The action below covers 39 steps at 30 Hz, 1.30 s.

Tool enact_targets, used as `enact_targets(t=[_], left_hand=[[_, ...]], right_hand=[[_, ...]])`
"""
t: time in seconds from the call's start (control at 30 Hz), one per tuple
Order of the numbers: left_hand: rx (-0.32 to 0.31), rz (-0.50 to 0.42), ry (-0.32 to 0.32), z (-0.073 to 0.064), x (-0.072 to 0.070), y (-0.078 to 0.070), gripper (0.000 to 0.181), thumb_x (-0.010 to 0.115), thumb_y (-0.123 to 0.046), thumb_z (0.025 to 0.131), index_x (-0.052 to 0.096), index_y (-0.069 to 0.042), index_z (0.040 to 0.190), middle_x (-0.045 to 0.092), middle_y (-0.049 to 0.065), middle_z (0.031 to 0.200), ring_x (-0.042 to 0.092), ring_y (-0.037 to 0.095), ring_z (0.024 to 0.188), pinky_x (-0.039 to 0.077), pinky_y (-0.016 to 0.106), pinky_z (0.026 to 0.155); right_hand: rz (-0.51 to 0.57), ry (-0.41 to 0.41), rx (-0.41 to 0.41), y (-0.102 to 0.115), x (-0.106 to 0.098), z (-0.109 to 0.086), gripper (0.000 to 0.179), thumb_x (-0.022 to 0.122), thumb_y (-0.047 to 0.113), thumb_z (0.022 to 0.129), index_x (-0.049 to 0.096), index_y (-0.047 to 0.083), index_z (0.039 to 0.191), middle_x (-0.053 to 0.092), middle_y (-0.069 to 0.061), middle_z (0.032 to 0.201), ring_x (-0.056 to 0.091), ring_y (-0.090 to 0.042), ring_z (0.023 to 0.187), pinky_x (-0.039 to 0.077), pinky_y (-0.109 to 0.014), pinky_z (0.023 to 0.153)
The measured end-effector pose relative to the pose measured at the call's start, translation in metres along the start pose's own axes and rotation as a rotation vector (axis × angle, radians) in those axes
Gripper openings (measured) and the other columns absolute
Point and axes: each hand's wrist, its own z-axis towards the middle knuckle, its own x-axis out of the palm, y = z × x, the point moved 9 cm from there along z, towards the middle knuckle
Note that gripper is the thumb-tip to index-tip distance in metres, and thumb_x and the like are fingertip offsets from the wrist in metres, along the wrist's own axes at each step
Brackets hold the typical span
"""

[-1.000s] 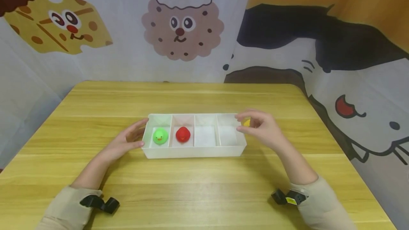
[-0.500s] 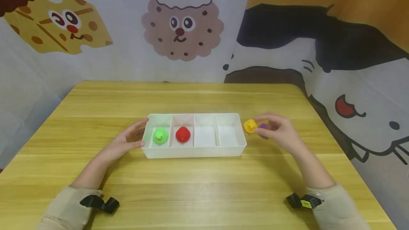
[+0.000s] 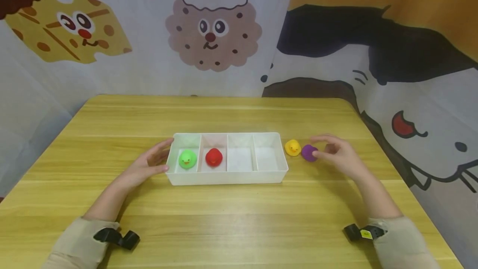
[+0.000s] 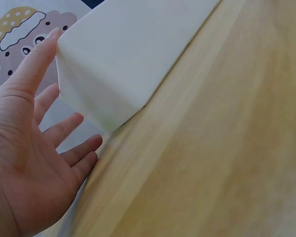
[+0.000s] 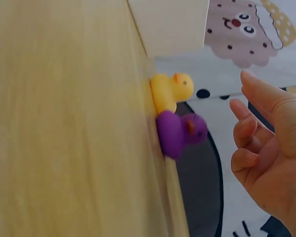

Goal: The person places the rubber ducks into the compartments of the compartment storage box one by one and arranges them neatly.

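Observation:
A white divided box [image 3: 228, 178] lies on the table. Its leftmost compartment holds a green rubber duck [image 3: 187, 159], and the one beside it a red rubber duck [image 3: 214, 157]. My left hand [image 3: 140, 169] touches the box's left end, thumb at the near corner, other fingers loosely extended in the left wrist view. Right of the box stand a yellow rubber duck [image 3: 293, 147] and a purple rubber duck [image 3: 308, 153] side by side. Over the purple duck hovers my right hand [image 3: 337, 155], holding nothing; in the right wrist view a gap separates its fingers from both ducks.
The wooden table [image 3: 224, 223] extends in front of the box and behind it. A cartoon-printed curtain [image 3: 142, 74] hangs at the table's far edge and along the right side. Dark camera straps sit on both wrists.
My right hand has moved right, from the box's right end past the yellow duck to above the purple one. Both ducks came into fuller view. The left hand stays put.

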Motion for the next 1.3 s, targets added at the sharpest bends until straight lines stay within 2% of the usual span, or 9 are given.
enact_targets(t=[0.13, 0.2, 0.37, 0.6, 0.7, 0.9, 0.97, 1.13, 1.3], left_hand=[[-0.002, -0.003, -0.004, 0.000, 0.000, -0.001, 0.071, 0.058, -0.003, 0.093, 0.019, -0.008, 0.153, 0.022, 0.023, 0.153, 0.023, 0.045, 0.135, 0.035, 0.028, 0.099], [-0.002, -0.008, -0.003, 0.000, 0.000, -0.001, 0.071, 0.058, -0.002, 0.093, 0.020, -0.008, 0.153, 0.022, 0.023, 0.153, 0.023, 0.045, 0.135, 0.035, 0.022, 0.096], [0.000, -0.022, 0.002, 0.000, 0.001, -0.002, 0.071, 0.056, 0.000, 0.093, 0.019, -0.009, 0.153, 0.022, 0.024, 0.153, 0.022, 0.046, 0.135, 0.036, 0.020, 0.095], [0.004, -0.023, 0.005, 0.000, 0.001, -0.002, 0.071, 0.056, 0.000, 0.094, 0.019, -0.009, 0.153, 0.023, 0.024, 0.152, 0.023, 0.046, 0.135, 0.037, 0.019, 0.094], [-0.001, -0.011, 0.000, 0.000, 0.000, -0.002, 0.070, 0.057, -0.001, 0.094, 0.020, -0.009, 0.153, 0.023, 0.024, 0.152, 0.024, 0.045, 0.135, 0.036, 0.024, 0.097], [-0.005, 0.005, -0.004, -0.001, 0.001, -0.003, 0.070, 0.056, -0.001, 0.093, 0.019, -0.007, 0.153, 0.022, 0.024, 0.153, 0.024, 0.045, 0.135, 0.027, 0.053, 0.103], [-0.005, 0.001, -0.003, 0.000, 0.001, -0.002, 0.071, 0.057, -0.001, 0.093, 0.019, -0.007, 0.153, 0.022, 0.024, 0.153, 0.024, 0.045, 0.135, 0.031, 0.048, 0.103], [-0.003, -0.001, -0.009, 0.000, 0.000, -0.001, 0.072, 0.058, -0.002, 0.093, 0.020, -0.008, 0.153, 0.022, 0.024, 0.152, 0.024, 0.045, 0.135, 0.036, 0.021, 0.096], [0.000, -0.008, -0.010, 0.000, 0.000, -0.001, 0.072, 0.059, -0.002, 0.093, 0.020, -0.008, 0.153, 0.022, 0.024, 0.152, 0.024, 0.045, 0.135, 0.036, 0.020, 0.096]], right_hand=[[-0.010, 0.029, 0.020, -0.010, -0.001, 0.001, 0.040, 0.071, 0.018, 0.088, 0.061, 0.004, 0.124, 0.058, -0.016, 0.114, 0.050, -0.018, 0.063, 0.041, -0.027, 0.049], [-0.016, 0.045, 0.038, -0.014, -0.001, 0.001, 0.040, 0.070, 0.017, 0.089, 0.060, 0.005, 0.126, 0.059, -0.015, 0.111, 0.049, -0.017, 0.062, 0.041, -0.027, 0.049], [0.001, 0.096, 0.074, -0.023, 0.002, 0.002, 0.043, 0.068, 0.018, 0.091, 0.057, 0.004, 0.129, 0.058, -0.017, 0.096, 0.049, -0.020, 0.061, 0.040, -0.027, 0.048], [0.024, 0.138, 0.119, -0.037, 0.006, 0.001, 0.043, 0.065, 0.021, 0.093, 0.055, 0.007, 0.132, 0.058, -0.016, 0.091, 0.052, -0.026, 0.067, 0.044, -0.029, 0.053], [0.046, 0.150, 0.108, -0.040, 0.009, 0.001, 0.040, 0.064, 0.017, 0.093, 0.055, 0.007, 0.131, 0.059, -0.017, 0.088, 0.053, -0.026, 0.065, 0.045, -0.030, 0.052], [0.084, 0.164, 0.101, -0.046, 0.012, 0.001, 0.039, 0.062, 0.012, 0.094, 0.054, 0.005, 0.132, 0.060, -0.018, 0.091, 0.055, -0.025, 0.063, 0.047, -0.031, 0.051], [0.084, 0.165, 0.109, -0.048, 0.013, 0.000, 0.039, 0.062, 0.012, 0.094, 0.054, 0.005, 0.131, 0.060, -0.018, 0.090, 0.055, -0.025, 0.062, 0.048, -0.031, 0.050], [0.092, 0.169, 0.123, -0.050, 0.014, 0.000, 0.038, 0.062, 0.012, 0.094, 0.055, 0.005, 0.131, 0.060, -0.017, 0.088, 0.054, -0.023, 0.059, 0.047, -0.031, 0.050], [0.111, 0.175, 0.131, -0.051, 0.015, 0.000, 0.039, 0.062, 0.012, 0.094, 0.055, 0.003, 0.132, 0.060, -0.018, 0.094, 0.054, -0.022, 0.063, 0.048, -0.031, 0.052]])
